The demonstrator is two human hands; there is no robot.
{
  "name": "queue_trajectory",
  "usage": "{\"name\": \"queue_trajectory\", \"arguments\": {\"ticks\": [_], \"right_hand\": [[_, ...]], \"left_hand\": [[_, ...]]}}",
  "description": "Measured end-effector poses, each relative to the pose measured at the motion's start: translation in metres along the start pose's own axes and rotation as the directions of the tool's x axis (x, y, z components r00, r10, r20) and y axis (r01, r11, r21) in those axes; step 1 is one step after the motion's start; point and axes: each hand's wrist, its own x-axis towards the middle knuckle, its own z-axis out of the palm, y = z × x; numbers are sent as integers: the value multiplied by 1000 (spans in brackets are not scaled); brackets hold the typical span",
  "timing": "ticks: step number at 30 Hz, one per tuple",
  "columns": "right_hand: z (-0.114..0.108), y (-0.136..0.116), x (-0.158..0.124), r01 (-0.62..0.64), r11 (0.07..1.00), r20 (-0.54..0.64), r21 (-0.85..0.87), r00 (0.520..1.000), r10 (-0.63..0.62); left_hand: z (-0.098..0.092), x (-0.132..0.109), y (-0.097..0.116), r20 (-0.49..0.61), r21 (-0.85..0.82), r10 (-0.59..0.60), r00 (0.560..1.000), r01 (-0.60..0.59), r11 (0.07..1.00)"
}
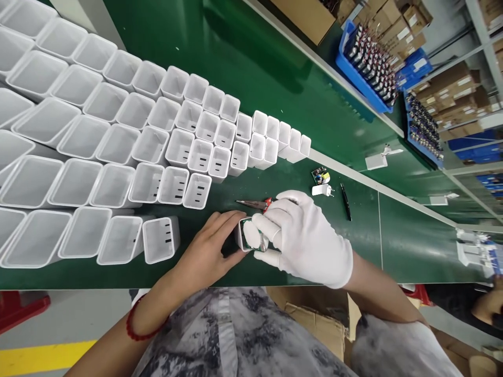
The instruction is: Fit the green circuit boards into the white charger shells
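Two hands meet over a green workbench (361,220) in the head camera's view, working on one small white housing (238,236) that sits between them, close to the bench's near edge. The housing is box-shaped with rounded corners, its open end turned up toward the camera. Inside its mouth shows a green circuit board (247,246), mostly covered by a smooth, matte white oval piece (251,234).

The bare left hand (216,243), with a red bracelet (135,327) at its wrist, is clamped on the housing, fingers along the far side and thumb along the near side. The right hand (301,235) wears a white glove; its index finger touches the oval piece and its thumb is lower, by the near right corner. Whether those two are pinching firmly, I cannot tell.

Just beyond the right hand's fingers lie pliers (251,203) with red handles, partly hidden by the glove, tips pointing left. Farther beyond that hand are a loose circuit board (321,176), a white plug piece (322,190) touching or just beside it, and a black pen (346,201). To the left of the left hand and beyond it stand long rows of open white housings (112,144), several with dark slots.
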Motion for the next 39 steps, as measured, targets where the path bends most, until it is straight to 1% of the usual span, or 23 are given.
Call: {"name": "queue_trajectory", "arguments": {"ticks": [4,9,16,22,29,32,33,34,35,36,37,38,39], "right_hand": [[-3,-2,5,18,997,27,-71,1000,-16],[-6,-5,10,29,994,60,-103,998,-23],[-8,-14,14,-2,991,178,-133,984,25],[-10,-15,18,4,989,190,-146,982,24],[-5,-19,22,11,990,156,-144,988,12],[-10,-19,28,5,993,154,-116,988,13],[-13,-18,27,1,997,145,-78,989,10],[-16,-17,25,-8,1000,108,-22,994,10],[-18,-16,20,-21,999,37,48,999,20],[-18,-15,12,-39,991,-66,126,997,47],[-15,-16,2,-73,977,-178,200,978,110],[-10,-17,-8,-136,954,-274,266,938,210],[-2,-20,-18,-210,918,-340,336,882,327]], "left_hand": [[-1,0,1,13,-7,-13,1000,13,1000],[-3,-2,2,19,-22,-19,1000,19,1000],[-3,-2,1,32,-34,-25,999,26,999],[-2,-3,0,38,-54,-41,998,43,998],[-3,-3,-1,39,-48,-45,998,47,998],[-3,-2,-1,44,-60,-42,998,44,997],[-3,-2,-1,42,-68,-41,998,44,997],[-4,-2,-1,39,-75,-42,998,45,996],[-4,-1,-1,39,-80,-45,998,48,996],[-4,-1,-1,42,-82,-52,998,55,995],[-4,-1,0,47,-81,-63,997,66,994],[-4,-1,0,56,-80,-75,996,80,994],[-4,-1,1,65,-80,-89,994,94,992]]}}
